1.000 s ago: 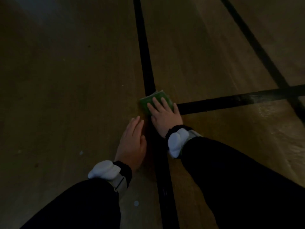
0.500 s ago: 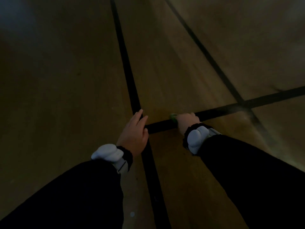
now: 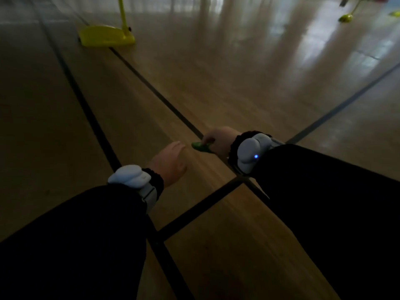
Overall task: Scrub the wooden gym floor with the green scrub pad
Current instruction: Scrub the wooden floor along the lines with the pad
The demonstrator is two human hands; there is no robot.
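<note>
I judge the green scrub pad light, soft and bendy, best held by pinching one edge or pressing flat fingers across its top. My right hand grips it by its near end, apparently just above the wooden gym floor. My left hand reaches forward just beside the pad, fingers straight and holding nothing.

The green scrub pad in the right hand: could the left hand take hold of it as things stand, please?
Probably yes: the left hand lies just beside the green scrub pad, with only bare wooden gym floor between them.
</note>
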